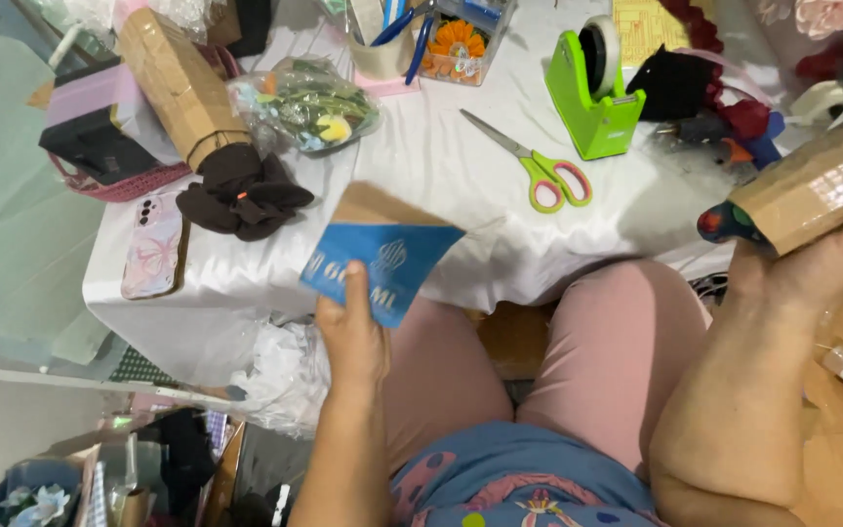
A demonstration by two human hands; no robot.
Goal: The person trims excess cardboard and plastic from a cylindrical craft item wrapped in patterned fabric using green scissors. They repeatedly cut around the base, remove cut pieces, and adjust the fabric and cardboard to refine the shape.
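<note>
Head view: the left hand (351, 337) holds a blue and brown card sleeve (380, 252) by its lower edge, thumb on the blue face, grip closed on it. The sleeve is raised in front of the near edge of the counter (441, 166), which is draped in a white cloth. The right hand (812, 268) is raised to the right of the counter and supports a brown cardboard-wrapped bundle (817, 185) from below; the grip is closed on the bundle. A dark, multi-coloured end (724, 222) protrudes from the bundle's lower left end.

Positions relative to the card sleeve:
- Green-and-pink scissors (539, 168): up and to the right, lying flat on the counter with blades closed.
- Green tape dispenser (592, 83): farther up and right, beyond the scissors, upright with a tape roll mounted.
- Dark brown cloth (244, 195): just to the left, bunched at the end of a second cardboard-wrapped roll (180, 83), which lies tilted toward the far left corner.
- Phone in a pink patterned case (153, 244): farther left, face down near the counter's left edge.
- Clear bag of artificial flowers (309, 102): above, between the cardboard roll and the scissors.
- Cup of pens (387, 44): at the far edge, above the sleeve.
- Black cloth item (673, 83): just right of the tape dispenser.

The person's knees, in pink trousers (607, 342), sit below the sleeve, at the counter's near edge.
</note>
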